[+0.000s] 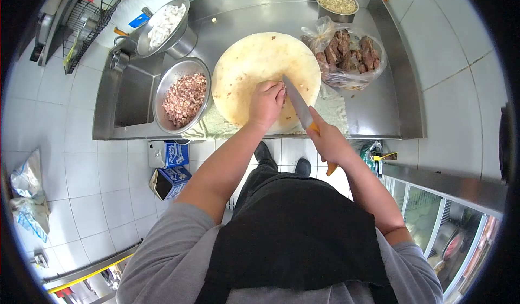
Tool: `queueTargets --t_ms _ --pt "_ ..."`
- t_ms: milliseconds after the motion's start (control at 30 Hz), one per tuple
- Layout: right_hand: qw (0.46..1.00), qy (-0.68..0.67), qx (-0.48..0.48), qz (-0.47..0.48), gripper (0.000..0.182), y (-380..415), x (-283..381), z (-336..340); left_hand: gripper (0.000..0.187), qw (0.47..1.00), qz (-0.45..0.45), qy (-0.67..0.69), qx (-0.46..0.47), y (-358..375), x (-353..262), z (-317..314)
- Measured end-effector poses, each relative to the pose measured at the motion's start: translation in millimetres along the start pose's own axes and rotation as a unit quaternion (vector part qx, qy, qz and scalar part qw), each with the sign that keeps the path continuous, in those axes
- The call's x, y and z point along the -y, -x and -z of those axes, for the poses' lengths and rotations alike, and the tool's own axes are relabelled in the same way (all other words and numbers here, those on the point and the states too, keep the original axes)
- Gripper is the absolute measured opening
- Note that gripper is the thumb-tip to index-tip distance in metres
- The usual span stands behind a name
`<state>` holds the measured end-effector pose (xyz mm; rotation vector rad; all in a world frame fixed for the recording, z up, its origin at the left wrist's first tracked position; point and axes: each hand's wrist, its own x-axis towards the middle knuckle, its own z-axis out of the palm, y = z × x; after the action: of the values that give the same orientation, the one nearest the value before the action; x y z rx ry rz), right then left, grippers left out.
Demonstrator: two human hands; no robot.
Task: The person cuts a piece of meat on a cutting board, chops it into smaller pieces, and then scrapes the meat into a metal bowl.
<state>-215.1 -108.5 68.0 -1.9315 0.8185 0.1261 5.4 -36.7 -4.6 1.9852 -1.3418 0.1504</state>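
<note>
My left hand [266, 103] rests on the round cutting board [244, 55] with its fingers curled over a small piece of meat, mostly hidden by them. In my right hand [329, 137] is a knife [296, 99] with an orange-yellow handle. Its blade points away from me, its tip close beside my left fingertips. Small brown scraps lie on the board. To the right, a clear plastic bag [374, 77] holds chunks of dark cooked meat [342, 48]. On the left stands a metal bowl [203, 72] of chopped meat [185, 99].
A metal bowl [186, 8] of white pieces [166, 23] stands over a pot [184, 45] at the back left. Shredded food fills a round container [340, 18] at the back right. A cloth [333, 106] lies under the board. The steel counter [260, 6] has raised edges and a sink [132, 101].
</note>
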Motion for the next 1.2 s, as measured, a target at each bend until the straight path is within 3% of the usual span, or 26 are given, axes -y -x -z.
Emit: queueTargets --t_ms 133,367,833,1033,1200 --pt "0.999 -0.024 0.008 -0.038 0.066 -20.7 18.8 5.7 0.019 1.000 -0.013 0.025 -0.007 -0.7 1.7 0.8" --pt "0.999 -0.017 -0.031 -0.008 0.063 -70.3 30.9 20.2 0.021 0.999 -0.039 0.015 -0.014 -0.7 7.6 -3.1" --pt "0.993 -0.115 0.006 -0.020 0.066 -61.1 16.8 13.0 0.018 0.999 -0.030 0.019 -0.013 -0.3 3.7 -2.0" --pt "0.996 -0.064 0.059 -0.028 0.065 -1.1 5.6 25.9 0.020 1.000 -0.020 0.008 0.002 -0.5 3.1 -0.8" --pt "0.996 -0.049 0.056 -0.040 0.066 0.8 10.2 23.4 0.020 0.999 -0.016 0.029 -0.013 0.5 6.8 -5.8"
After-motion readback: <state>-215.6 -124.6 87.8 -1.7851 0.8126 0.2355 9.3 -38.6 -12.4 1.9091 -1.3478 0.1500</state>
